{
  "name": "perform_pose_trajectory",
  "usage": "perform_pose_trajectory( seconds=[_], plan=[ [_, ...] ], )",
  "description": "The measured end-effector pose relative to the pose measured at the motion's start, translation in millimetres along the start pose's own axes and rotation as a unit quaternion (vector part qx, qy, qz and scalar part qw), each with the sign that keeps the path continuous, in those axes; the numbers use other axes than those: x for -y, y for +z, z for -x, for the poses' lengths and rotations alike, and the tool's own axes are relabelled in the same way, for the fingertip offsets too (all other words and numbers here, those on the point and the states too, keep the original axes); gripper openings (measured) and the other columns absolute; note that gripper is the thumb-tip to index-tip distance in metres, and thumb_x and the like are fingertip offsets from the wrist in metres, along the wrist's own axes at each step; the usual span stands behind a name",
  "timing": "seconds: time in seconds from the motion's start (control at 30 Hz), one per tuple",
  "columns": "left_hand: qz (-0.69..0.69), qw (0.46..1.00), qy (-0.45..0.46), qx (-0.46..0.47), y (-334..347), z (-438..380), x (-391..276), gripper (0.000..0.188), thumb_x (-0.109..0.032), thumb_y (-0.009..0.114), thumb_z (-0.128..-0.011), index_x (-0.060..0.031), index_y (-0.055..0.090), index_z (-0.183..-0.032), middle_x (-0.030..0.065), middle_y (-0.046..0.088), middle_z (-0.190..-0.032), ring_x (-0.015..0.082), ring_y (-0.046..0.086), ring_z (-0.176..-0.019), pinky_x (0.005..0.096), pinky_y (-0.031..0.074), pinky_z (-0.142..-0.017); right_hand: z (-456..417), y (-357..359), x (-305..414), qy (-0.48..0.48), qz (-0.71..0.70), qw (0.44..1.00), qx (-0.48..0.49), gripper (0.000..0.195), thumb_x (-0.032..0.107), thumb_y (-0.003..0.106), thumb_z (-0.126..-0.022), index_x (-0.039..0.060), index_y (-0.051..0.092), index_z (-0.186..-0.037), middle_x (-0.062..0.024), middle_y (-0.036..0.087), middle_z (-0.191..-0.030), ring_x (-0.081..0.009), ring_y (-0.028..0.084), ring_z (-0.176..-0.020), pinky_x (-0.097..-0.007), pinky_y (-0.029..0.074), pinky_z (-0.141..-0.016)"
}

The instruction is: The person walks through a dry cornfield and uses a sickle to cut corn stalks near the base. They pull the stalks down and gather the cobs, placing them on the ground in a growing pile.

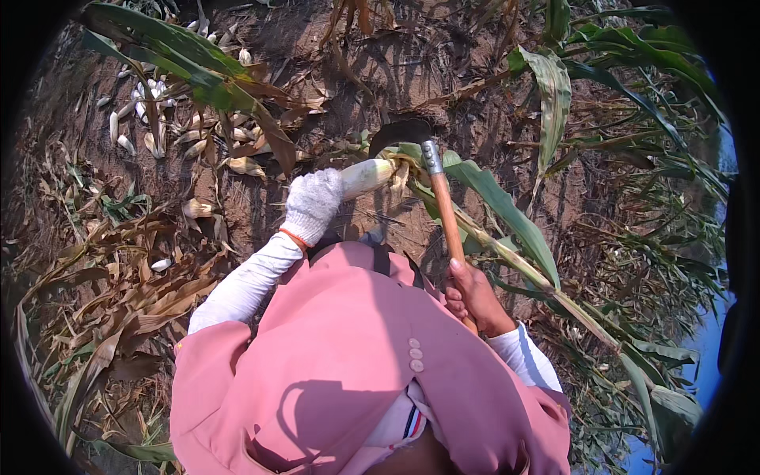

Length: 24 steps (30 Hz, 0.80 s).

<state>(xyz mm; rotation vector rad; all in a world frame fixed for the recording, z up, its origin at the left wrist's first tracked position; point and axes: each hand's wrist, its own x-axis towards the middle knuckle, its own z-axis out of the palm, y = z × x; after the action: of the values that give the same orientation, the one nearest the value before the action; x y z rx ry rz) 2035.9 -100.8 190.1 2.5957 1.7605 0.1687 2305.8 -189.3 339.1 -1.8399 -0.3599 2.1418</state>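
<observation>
My left hand (313,202), in a white knit glove, grips the tip end of a corn ear in its pale husk (369,177). The ear's base joins a cut-looking green and yellow corn stalk (516,258) that slants down to the right. My bare right hand (476,297) is closed round the wooden handle (446,214) of a sickle. Its dark curved blade (399,132) lies just beyond the ear's base, partly hidden by leaves, and a riveted metal collar (431,157) joins blade and handle.
Corn ears (151,98) lie in a loose heap on the soil at the upper left. Dry husks and leaves (160,303) cover the ground at the left. Green corn leaves (647,53) reach in from the upper right, and more stalks and leaves lie along the right side.
</observation>
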Motion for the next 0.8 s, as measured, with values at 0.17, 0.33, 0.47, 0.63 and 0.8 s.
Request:
perform_pose_trajectory(
  seconds=[0.17, 0.33, 0.47, 0.63, 0.8],
  plan=[
    [0.006, 1.0, 0.007, 0.011, -0.1, 22.1, -17.1, 0.016, -0.017, 0.052, -0.075, -0.006, 0.051, -0.086, 0.005, 0.053, -0.068, 0.0201, 0.055, -0.065, 0.0341, 0.041, -0.057, 21.3, -15.1, -12.4, 0.051, 0.063, 0.997, 0.012, 0.032, 0.042, 0.044, -0.089, 0.0117, 0.038, -0.08, 0.0045, 0.038, -0.057, -0.0028, 0.033, -0.04, -0.0162, 0.028, -0.034],
    [0.006, 1.0, -0.002, -0.016, -8.3, 31.7, -31.6, 0.015, -0.019, 0.054, -0.074, -0.0087, 0.051, -0.084, 0.0046, 0.052, -0.069, 0.0201, 0.054, -0.066, 0.0342, 0.04, -0.058, 3.5, -19.8, -24.2, 0.003, 0.06, 0.998, 0.023, 0.029, 0.035, 0.047, -0.089, 0.0114, 0.035, -0.078, 0.0038, 0.039, -0.058, -0.0038, 0.035, -0.043, -0.0174, 0.03, -0.035],
    [-0.03, 0.999, 0.017, -0.023, -9.0, 29.4, -29.6, 0.019, -0.019, 0.054, -0.073, -0.0088, 0.051, -0.088, 0.0051, 0.052, -0.071, 0.0203, 0.054, -0.066, 0.0342, 0.04, -0.058, -3.7, -29.0, -29.4, 0.022, 0.027, 0.999, 0.035, 0.028, 0.035, 0.048, -0.089, 0.0114, 0.035, -0.08, 0.0035, 0.037, -0.059, -0.0031, 0.033, -0.044, -0.0165, 0.029, -0.035],
    [-0.004, 0.998, 0.062, 0.02, -0.8, 53.7, -33.5, 0.015, -0.02, 0.053, -0.073, -0.0126, 0.053, -0.086, 0.0038, 0.053, -0.073, 0.0187, 0.056, -0.07, 0.0336, 0.04, -0.058, 27.2, -49.7, -70.1, 0.054, 0.01, 0.998, 0.026, 0.028, 0.035, 0.046, -0.09, 0.0112, 0.041, -0.076, 0.0058, 0.039, -0.06, -0.0034, 0.034, -0.047, -0.0179, 0.033, -0.04],
    [-0.037, 0.999, 0.004, -0.006, -0.2, 76.3, -20.5, 0.016, -0.019, 0.053, -0.073, -0.0099, 0.052, -0.087, 0.0036, 0.054, -0.072, 0.018, 0.055, -0.065, 0.0328, 0.04, -0.056, 132.9, -50.2, -85.7, -0.039, 0.192, 0.975, -0.106, 0.028, 0.03, 0.048, -0.09, 0.0019, 0.05, -0.092, 0.0012, 0.048, -0.072, -0.0053, 0.042, -0.064, -0.0218, 0.039, -0.057]
  ],
)
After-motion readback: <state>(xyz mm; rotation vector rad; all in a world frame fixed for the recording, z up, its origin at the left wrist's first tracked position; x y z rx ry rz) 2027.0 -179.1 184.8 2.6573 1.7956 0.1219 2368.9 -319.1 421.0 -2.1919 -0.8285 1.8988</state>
